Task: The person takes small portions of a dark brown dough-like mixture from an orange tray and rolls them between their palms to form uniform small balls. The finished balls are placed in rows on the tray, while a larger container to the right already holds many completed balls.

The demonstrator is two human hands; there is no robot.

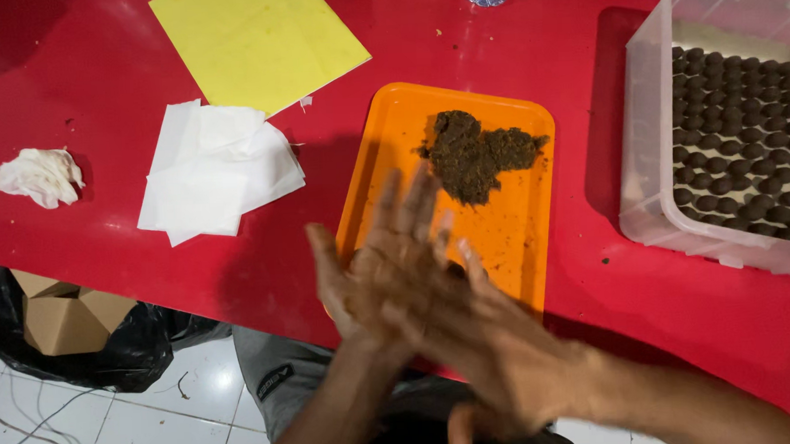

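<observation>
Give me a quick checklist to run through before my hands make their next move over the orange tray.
1. Palms pressed together, left hand against right hand: ok.
2. Anything held between the palms: cannot tell, the hands are blurred and cover it.
3. Brown paste left on the orange tray: ok, a clump lies at its far end.
4. Clear box of dark balls open: ok, no lid on it.
5. Room left in the box: ok, bare strip at its far end.
6. White napkins left of the tray: ok.
</observation>
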